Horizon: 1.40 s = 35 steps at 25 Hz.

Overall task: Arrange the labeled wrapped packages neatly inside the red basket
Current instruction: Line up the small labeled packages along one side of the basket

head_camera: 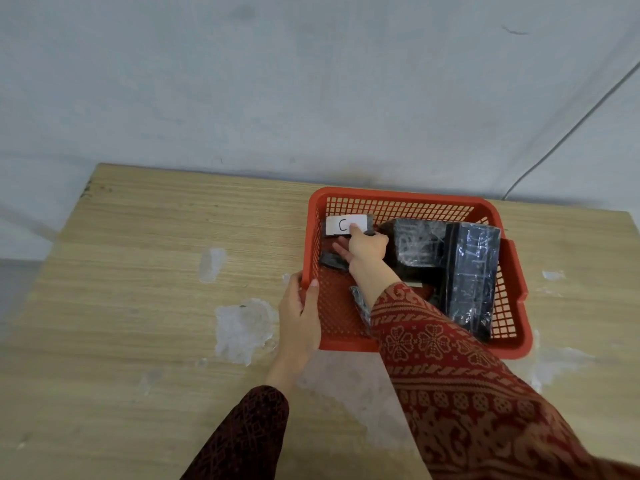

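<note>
A red plastic basket (398,197) sits on the wooden table at the right. Inside lie several black wrapped packages. One with a white label marked "C" (341,225) stands in the far left corner, and my right hand (365,249) grips it, thumb on the label. A square package (415,242) lies in the middle. A long package (472,278) rests along the right wall. A small dark piece (360,304) shows beside my right sleeve. My left hand (299,308) clasps the basket's left rim, thumb over the edge.
The wooden table (138,271) has pale scuffed patches left of the basket and near its front. A grey wall rises behind the table, with a thin cable (571,129) running down at the right.
</note>
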Each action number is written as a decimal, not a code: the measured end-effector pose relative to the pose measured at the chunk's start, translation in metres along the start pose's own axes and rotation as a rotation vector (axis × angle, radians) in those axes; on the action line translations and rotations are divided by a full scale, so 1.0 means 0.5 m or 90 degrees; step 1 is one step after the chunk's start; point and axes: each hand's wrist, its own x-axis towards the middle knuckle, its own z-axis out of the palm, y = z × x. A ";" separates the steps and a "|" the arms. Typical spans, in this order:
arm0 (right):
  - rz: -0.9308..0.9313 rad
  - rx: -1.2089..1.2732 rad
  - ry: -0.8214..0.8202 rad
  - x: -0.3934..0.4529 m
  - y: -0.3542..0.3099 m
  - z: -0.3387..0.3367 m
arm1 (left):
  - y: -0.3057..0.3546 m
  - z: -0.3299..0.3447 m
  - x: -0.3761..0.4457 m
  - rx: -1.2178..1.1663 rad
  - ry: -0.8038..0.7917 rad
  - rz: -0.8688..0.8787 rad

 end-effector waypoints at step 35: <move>-0.775 -1.205 -0.210 0.034 -0.050 -0.060 | -0.012 -0.001 0.005 -0.032 -0.016 -0.007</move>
